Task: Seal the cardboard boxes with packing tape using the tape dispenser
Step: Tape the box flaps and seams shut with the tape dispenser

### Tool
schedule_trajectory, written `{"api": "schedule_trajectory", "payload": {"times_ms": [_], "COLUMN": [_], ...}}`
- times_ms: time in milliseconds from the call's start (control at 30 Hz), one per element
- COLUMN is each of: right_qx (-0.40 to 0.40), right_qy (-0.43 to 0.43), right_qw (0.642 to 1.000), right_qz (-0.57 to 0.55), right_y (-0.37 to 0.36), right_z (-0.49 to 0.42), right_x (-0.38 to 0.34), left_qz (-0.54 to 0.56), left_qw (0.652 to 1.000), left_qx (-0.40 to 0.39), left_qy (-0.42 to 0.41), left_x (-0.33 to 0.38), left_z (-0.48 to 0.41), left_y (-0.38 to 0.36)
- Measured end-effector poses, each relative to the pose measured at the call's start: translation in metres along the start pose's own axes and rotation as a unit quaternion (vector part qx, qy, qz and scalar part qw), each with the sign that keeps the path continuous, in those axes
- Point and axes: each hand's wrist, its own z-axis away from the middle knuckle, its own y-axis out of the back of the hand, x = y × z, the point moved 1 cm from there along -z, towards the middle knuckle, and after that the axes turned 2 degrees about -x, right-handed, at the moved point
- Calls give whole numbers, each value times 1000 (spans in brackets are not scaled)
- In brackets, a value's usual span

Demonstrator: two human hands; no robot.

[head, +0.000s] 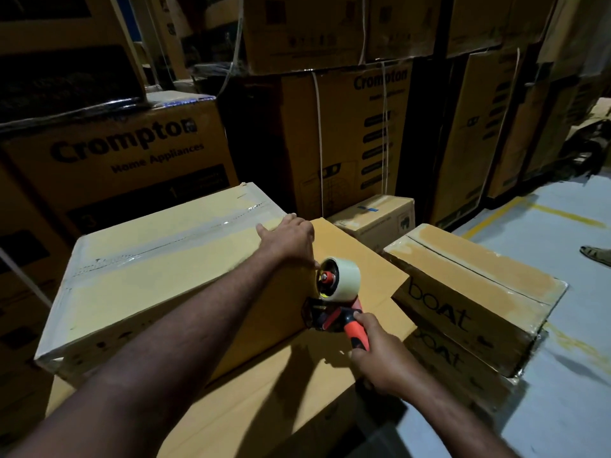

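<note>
The tape dispenser (344, 320) is orange and black, its tape roll (345, 278) cream white, the cardboard boxes (158, 279) yellow-brown, and the grey floor (582, 375) has yellow lines (567, 214).

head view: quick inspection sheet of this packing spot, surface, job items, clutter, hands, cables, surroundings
surface: grey floor with yellow lines; the work box sits on a larger cardboard box.
job's things: cardboard box, clear tape along its top seam; tape dispenser, roll loaded, at the box's right side.
clutter: two stacked boAt boxes; small box behind.
grippers: left hand rests flat on the box's top edge; right hand grips the dispenser's orange handle.
cables: nothing seen; white straps bind cartons.
surroundings: stacked Crompton cartons; sandalled foot at right edge.
</note>
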Motion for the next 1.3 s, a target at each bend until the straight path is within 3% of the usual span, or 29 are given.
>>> {"api": "schedule_trajectory", "payload": {"times_ms": [133, 267, 367, 700, 900, 1100, 1300], "right_qx": [7, 26, 21, -56, -61, -50, -37], "right_qy": [-4, -8, -11, 21, 29, 14, 0], "right_qw": [997, 992, 986, 908, 910, 900, 931], "right_qz": [-76, -123, -163, -415, -409, -433, -364], "right_y": [3, 25, 43, 32, -10, -46, -79], "right_z": [-4, -15, -19, -63, -118, -189, -223], "right_x": [-1, -13, -17, -25, -38, -54, -36], "left_qz": [-4, -43, -84, -105, -89, -59, -22], "left_qw": [1000, 992, 984, 975, 963, 933, 891], "left_qx": [19, 122, 158, 197, 242, 343, 439], "left_qy": [3, 5, 9, 7, 82, 90, 108], "left_x": [0, -1, -10, -65, -92, -94, -92], "left_z": [-2, 4, 13, 108, 139, 141, 131], "left_y": [-2, -15, -20, -34, -51, -68, -80]}}
